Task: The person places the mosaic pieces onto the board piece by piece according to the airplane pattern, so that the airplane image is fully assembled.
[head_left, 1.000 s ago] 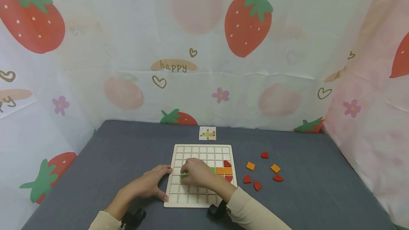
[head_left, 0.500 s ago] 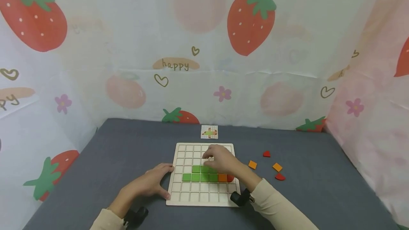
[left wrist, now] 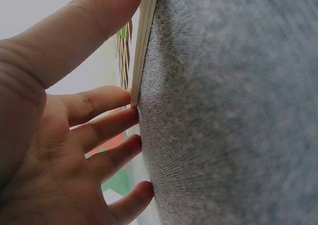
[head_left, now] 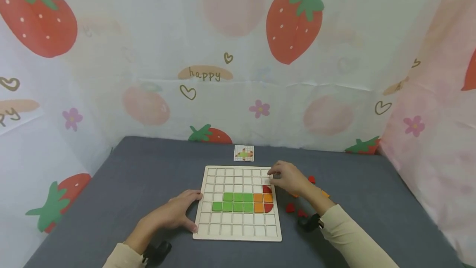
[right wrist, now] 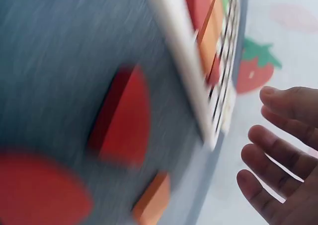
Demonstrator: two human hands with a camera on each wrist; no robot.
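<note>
A pale wooden grid board (head_left: 227,230) lies on the table, holding two rows of green square tiles (head_left: 238,206), orange square tiles (head_left: 258,197) and red quarter-round tiles (head_left: 268,207) at the right end. My left hand (head_left: 176,211) rests along the board's left edge; in the left wrist view its thumb and index fingertip touch the wooden rim (left wrist: 141,51). Over the board's upper right corner hovers my right hand (head_left: 290,178), its fingers (right wrist: 271,140) loosely extended around nothing. Beneath its forearm are loose red pieces (head_left: 290,207), partly hidden orange tiles (head_left: 325,193) and another red piece (head_left: 311,179).
Behind the board lies a small pattern card (head_left: 243,153) printed with a coloured grid picture. Dark grey cloth covers the table (head_left: 160,164). A strawberry-printed curtain (head_left: 156,53) encloses the back and sides.
My right hand has left the green tiles and moved right, past the board's upper right part, uncovering the two tile rows. My left hand stays at the board's edge.
</note>
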